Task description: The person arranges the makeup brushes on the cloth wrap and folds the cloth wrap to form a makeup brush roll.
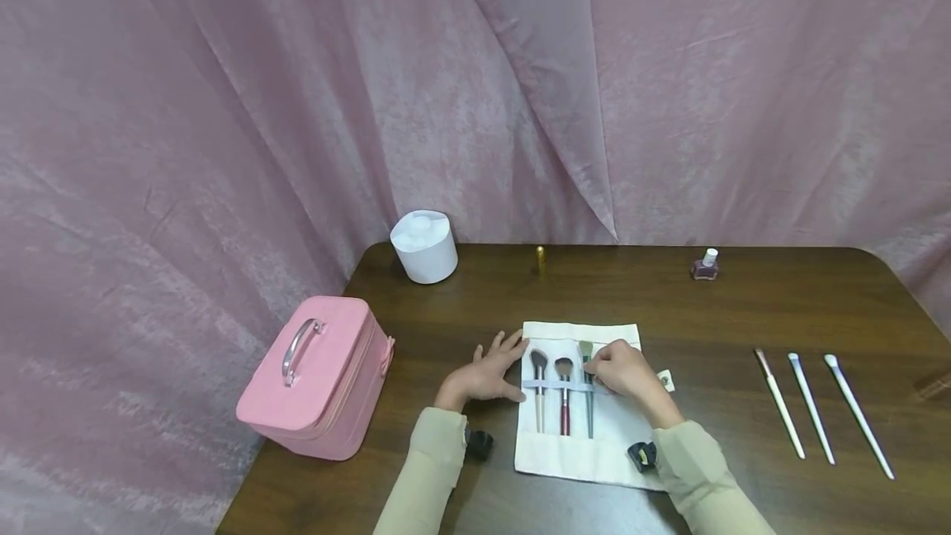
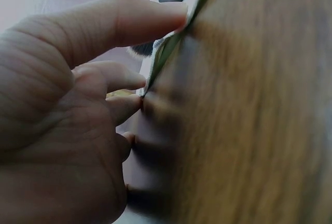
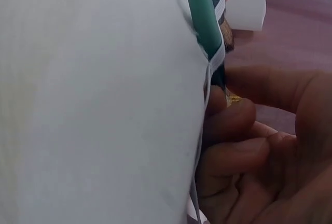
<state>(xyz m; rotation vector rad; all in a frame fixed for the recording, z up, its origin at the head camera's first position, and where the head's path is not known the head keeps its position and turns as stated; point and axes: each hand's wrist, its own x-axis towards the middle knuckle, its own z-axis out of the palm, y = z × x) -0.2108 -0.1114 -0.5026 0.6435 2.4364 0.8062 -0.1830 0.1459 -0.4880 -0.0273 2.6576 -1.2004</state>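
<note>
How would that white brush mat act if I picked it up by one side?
The white mat would probably flop: its edge looks thin, like cloth. The three brushes on it might mostly stay put, since a strap crosses them.

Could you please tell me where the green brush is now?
In the head view, the green brush lies on the white brush roll, just right of the red-handled brush, at the right hand.

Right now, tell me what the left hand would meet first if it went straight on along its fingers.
The white brush roll, most likely at its left edge: the left hand has its fingertips at that edge, though depth is unclear.
</note>
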